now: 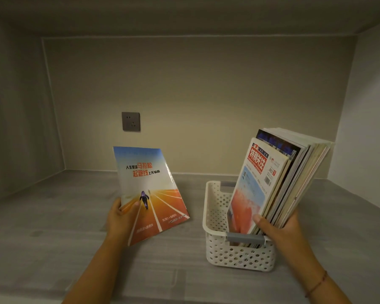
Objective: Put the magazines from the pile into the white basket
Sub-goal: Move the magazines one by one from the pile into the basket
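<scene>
A white perforated basket [215, 218] with grey handles is set on the grey bench [53, 227], and it is taken as the landmark here. A stack of magazines [279, 183] is stood on end inside the basket, leaned toward its right side and rising well above the rim. The front cover of the stack is seen to carry a red title block over a pale blue and pink picture; a dark blue cover is seen behind it, then pale page edges.

The stack is gripped by the right hand [279, 227] just above the basket's near rim: the thumb is pressed on the front cover, the fingers are wrapped behind the stack and hidden. A thin red cord is worn on that wrist.

A single magazine [149, 194] is held up to the left of the basket, clear of the bench and apart from the basket. Its cover is shown with a blue sky, an orange running track, a small runner and red and black characters. It is pinched at its lower left edge by the left hand [121, 220], thumb on the cover, fingers behind.

A grey socket [131, 121] is mounted on the back wall, up and left of the basket.
</scene>
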